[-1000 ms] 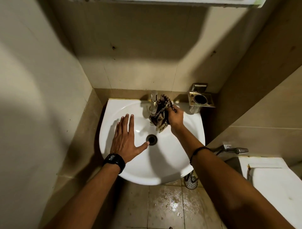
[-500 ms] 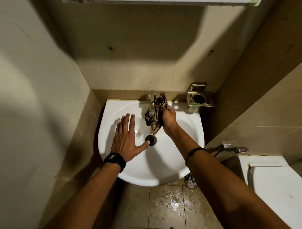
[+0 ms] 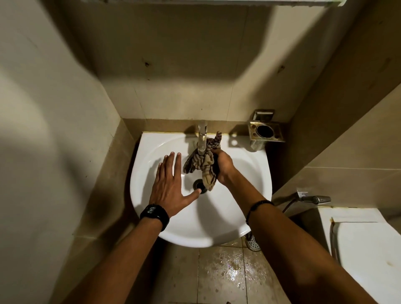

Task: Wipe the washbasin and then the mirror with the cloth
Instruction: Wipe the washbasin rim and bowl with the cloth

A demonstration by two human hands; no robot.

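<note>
A white washbasin (image 3: 217, 225) is fixed to the tiled wall below me. My right hand (image 3: 224, 168) grips a bunched brown striped cloth (image 3: 202, 163) inside the bowl, just below the chrome tap (image 3: 202, 136). One end of the cloth hangs down to the drain (image 3: 198, 184). My left hand (image 3: 170, 184) lies flat on the left inside of the bowl, fingers straight, with the thumb reaching to the drain. Only the bottom edge of what may be the mirror (image 3: 217, 2) shows at the top of the view.
A metal holder (image 3: 265, 130) is mounted on the wall right of the tap. A spray hose handle (image 3: 314, 199) hangs at the right, above a white toilet (image 3: 368, 249). Walls close in on both sides. The floor tiles (image 3: 227, 271) below the basin are wet.
My right hand has brought the cloth from the tap's right side down into the bowl, towards the drain. My left hand has stayed flat on the basin.
</note>
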